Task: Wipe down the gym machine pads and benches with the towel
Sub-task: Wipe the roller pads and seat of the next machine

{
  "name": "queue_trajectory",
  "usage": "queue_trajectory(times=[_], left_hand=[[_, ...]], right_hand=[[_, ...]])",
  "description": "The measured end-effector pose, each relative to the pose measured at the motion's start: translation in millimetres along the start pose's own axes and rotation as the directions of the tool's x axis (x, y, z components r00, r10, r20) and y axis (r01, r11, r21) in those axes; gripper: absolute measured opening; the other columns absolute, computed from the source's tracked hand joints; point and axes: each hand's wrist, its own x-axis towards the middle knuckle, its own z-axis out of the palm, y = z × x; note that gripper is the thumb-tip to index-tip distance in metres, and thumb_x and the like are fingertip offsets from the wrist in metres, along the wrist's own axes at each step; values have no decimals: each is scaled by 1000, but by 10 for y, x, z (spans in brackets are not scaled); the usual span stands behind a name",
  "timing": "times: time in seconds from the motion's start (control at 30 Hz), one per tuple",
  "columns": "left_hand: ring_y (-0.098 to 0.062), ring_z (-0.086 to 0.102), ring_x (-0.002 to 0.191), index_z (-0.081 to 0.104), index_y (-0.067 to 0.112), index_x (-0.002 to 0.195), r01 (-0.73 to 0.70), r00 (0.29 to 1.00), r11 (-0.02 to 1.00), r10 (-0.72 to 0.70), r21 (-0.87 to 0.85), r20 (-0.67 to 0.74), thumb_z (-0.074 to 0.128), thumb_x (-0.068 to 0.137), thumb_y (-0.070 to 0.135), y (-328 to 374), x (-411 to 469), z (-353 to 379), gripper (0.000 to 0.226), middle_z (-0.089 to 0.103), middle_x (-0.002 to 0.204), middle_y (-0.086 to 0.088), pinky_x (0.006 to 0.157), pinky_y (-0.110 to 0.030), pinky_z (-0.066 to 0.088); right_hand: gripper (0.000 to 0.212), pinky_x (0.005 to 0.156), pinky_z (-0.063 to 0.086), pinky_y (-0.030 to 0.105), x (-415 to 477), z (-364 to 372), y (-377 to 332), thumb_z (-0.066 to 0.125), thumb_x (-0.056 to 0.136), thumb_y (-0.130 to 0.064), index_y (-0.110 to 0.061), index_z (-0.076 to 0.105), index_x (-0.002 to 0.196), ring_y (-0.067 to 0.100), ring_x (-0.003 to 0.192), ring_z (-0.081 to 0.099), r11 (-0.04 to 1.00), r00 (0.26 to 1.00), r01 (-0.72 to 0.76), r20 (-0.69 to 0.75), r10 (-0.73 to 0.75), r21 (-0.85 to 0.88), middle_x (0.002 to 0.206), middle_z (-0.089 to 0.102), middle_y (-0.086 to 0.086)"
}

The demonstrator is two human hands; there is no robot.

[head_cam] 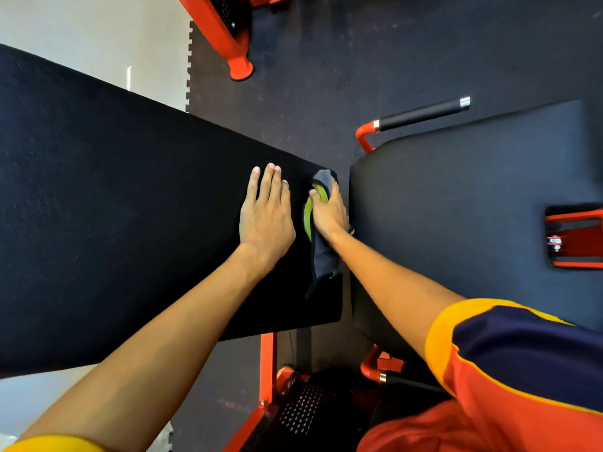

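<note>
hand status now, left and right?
Left hand: open, flat on the long black pad.
Right hand: closed, gripping the grey-green towel at the pad's end.

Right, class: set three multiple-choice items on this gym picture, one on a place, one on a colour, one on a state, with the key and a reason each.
1. Where is the towel? A on the floor; B at the end of the long black pad; C over a handle.
2. What colour is the machine frame? A blue; B orange; C white.
3. How is the left hand? A flat on the pad; B gripping the towel; C in a fist.
Key: 1 B, the right hand grips it there. 2 B, its bar under the pad is orange. 3 A, its straight fingers hold nothing.
</note>
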Motion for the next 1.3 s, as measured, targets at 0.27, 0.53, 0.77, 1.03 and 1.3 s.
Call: queue_trajectory(times=[0.27,0.53,0.77,1.03,1.3], left_hand=[[-35,-2,157,10,1,161,-26,1000,997,25,66,12,16,104,31,-166,352,-46,64,5,169,-20,125,-57,-3],[-38,-2,157,4,1,161,-35,999,986,40,166,-27,11,106,31,-131,387,37,63,2,169,-21,124,-59,-1],[-41,-7,156,-4,0,159,-26,999,973,31,229,-19,3,107,38,-90,421,94,65,-4,168,-24,123,-62,-3],[-41,-6,156,-5,0,159,-20,999,972,26,233,-22,5,107,39,-85,438,95,66,-5,168,-25,123,-62,-1],[-46,-2,155,-1,-5,159,-29,999,973,33,229,-13,6,107,35,0,541,101,65,0,167,-28,121,-66,2]], right_hand=[[66,119,36,36,-736,28,572,60,102,-43,-33,30,160,14,146,40,949,948,314,55,-315,33,161,41,-7],[61,111,38,42,392,-47,-197,51,102,-51,-33,33,158,33,138,49,999,999,-10,-32,11,32,154,50,6],[68,121,33,37,-331,58,201,64,100,-32,-27,33,160,14,148,36,918,922,381,32,-387,112,161,41,-1],[63,113,39,45,639,-51,-124,52,101,-52,-30,35,157,35,139,48,997,999,-34,-33,37,67,153,50,9],[62,119,28,23,96,-50,-124,63,101,-20,-22,37,158,15,147,37,878,879,460,73,-471,129,159,42,2]])
